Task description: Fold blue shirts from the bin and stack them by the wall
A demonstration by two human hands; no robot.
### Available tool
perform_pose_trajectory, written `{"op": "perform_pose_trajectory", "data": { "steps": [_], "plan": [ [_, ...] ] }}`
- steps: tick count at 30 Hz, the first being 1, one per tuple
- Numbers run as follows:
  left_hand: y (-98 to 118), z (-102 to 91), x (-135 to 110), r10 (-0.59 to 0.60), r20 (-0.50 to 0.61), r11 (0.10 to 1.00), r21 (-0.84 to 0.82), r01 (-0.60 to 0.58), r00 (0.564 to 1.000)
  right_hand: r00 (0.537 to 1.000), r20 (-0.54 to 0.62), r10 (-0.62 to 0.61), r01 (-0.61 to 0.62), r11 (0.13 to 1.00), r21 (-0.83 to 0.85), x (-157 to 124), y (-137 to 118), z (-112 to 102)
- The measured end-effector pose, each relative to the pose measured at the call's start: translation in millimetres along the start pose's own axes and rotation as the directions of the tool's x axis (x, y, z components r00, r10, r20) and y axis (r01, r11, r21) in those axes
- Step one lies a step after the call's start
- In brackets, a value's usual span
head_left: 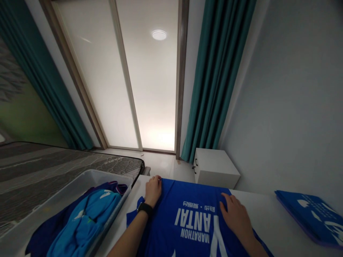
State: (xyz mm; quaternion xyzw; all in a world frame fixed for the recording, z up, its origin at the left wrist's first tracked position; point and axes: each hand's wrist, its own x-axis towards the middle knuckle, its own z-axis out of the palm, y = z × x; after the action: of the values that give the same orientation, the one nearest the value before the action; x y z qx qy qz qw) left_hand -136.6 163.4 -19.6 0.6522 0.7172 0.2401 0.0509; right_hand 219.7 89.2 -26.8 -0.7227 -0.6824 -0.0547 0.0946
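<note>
A blue T-shirt (pixel 187 194) with white lettering lies spread on the white table, its print upside down to me. At its far left corner, my left hand (pixel 153 190), with a dark watch on the wrist, has its fingers curled closed on the fabric edge. My right hand (pixel 237 213) rests flat on the shirt near its far right corner, thumb and fingers apart. The near part of the shirt runs out of view at the bottom.
Left of the table, a translucent plastic bin (pixel 92 174) holds blue and dark clothes (pixel 85 217). Folded blue clothes (pixel 311 216) lie at the table's (pixel 264 210) right. Beyond are a white cabinet (pixel 217 162), a bare mattress (pixel 112 164), teal curtains (pixel 214 78) and frosted sliding doors (pixel 152 89).
</note>
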Motion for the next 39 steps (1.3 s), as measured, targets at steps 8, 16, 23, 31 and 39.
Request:
{"op": "perform_pose_trajectory", "data": {
  "steps": [8, 16, 23, 31, 39],
  "plan": [
    [-6.0, 1.0, 1.3, 0.054, -0.097, 0.983, -0.172, -0.071, 0.994, 0.996, -0.003, 0.085, -0.085, 0.982, -0.171, 24.0, 13.2, -5.3],
    [2.7, -0.4, -1.0, -0.025, -0.089, 0.994, -0.112, 0.015, 0.996, 0.975, 0.126, 0.182, -0.185, 0.983, 0.014, 31.1, 22.8, -13.0],
    [13.9, -10.8, -6.6, -0.047, 0.042, 0.986, 0.163, 0.039, 0.998, 0.969, 0.141, 0.202, -0.198, 0.979, -0.042, 19.6, 39.5, -23.3],
    [14.0, -16.8, -1.8, -0.023, 0.138, 0.970, 0.242, -0.011, 0.990, 0.979, 0.077, 0.190, -0.195, 0.979, 0.066, 17.3, 11.3, -16.5],
    [-5.7, -23.6, 4.0, -0.092, 0.014, 0.995, 0.041, 0.091, 0.996, 0.932, 0.111, 0.345, -0.361, 0.907, 0.215, 40.6, 44.8, -26.4]
  ]
}}
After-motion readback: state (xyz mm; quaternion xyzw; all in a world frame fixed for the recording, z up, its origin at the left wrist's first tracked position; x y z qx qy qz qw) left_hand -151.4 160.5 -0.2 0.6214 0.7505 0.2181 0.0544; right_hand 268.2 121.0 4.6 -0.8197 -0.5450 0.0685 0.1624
